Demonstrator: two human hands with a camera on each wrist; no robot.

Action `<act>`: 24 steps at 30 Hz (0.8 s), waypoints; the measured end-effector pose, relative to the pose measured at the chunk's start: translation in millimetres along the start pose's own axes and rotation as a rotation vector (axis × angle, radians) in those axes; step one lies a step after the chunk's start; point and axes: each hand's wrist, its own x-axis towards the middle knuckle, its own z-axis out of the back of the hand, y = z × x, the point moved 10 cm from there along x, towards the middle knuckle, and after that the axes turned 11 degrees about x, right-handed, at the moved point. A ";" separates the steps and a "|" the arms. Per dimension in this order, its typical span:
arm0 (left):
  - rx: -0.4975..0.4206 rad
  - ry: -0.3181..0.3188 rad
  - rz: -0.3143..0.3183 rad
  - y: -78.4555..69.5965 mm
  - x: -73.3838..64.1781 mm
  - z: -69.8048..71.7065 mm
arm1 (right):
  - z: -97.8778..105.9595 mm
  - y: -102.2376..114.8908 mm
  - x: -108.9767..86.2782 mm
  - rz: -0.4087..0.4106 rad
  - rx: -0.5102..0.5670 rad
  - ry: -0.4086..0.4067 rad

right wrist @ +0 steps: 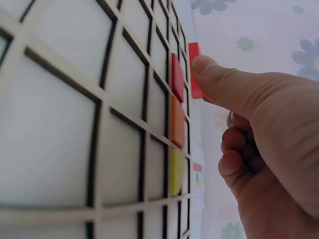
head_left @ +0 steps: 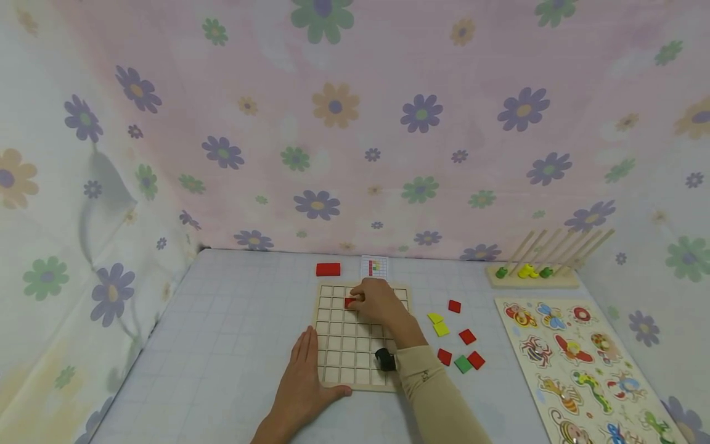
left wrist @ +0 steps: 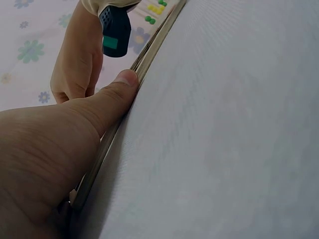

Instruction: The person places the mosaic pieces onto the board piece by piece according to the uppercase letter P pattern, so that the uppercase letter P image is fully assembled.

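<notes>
A wooden grid board (head_left: 335, 373) lies on the table. My left hand (head_left: 304, 379) rests at its near left corner, fingers along the left side and thumb against the front edge. In the left wrist view the left thumb (left wrist: 112, 99) presses that edge. My right hand (head_left: 383, 305) hovers over the board's far part, beside a red tile (head_left: 349, 303). From the right wrist, a red tile (right wrist: 177, 77), an orange tile (right wrist: 177, 122) and a yellow tile (right wrist: 176, 172) sit in neighbouring cells. The right thumb is extended, the fingers loosely curled, with nothing visible between them.
Behind the board are a red block (head_left: 328, 269) and a pattern card (head_left: 377, 267). Loose red tiles (head_left: 468, 336), yellow pieces (head_left: 440, 328) and a green tile (head_left: 463, 364) lie to its right. Farther right stand a peg rack (head_left: 532, 280) and an insect puzzle board (head_left: 596, 370).
</notes>
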 end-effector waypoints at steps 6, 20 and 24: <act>-0.012 0.000 0.005 0.4 0.0 0.2 | 11.4 -10.4 -7.6 -0.001 0.031 -0.024; -0.020 0.006 0.010 0.3 1.0 -1.6 | 72.4 -61.6 -45.0 -0.133 0.066 -0.107; -0.028 0.001 0.011 0.5 0.0 -0.7 | 89.2 -77.5 -59.2 -0.146 0.057 -0.128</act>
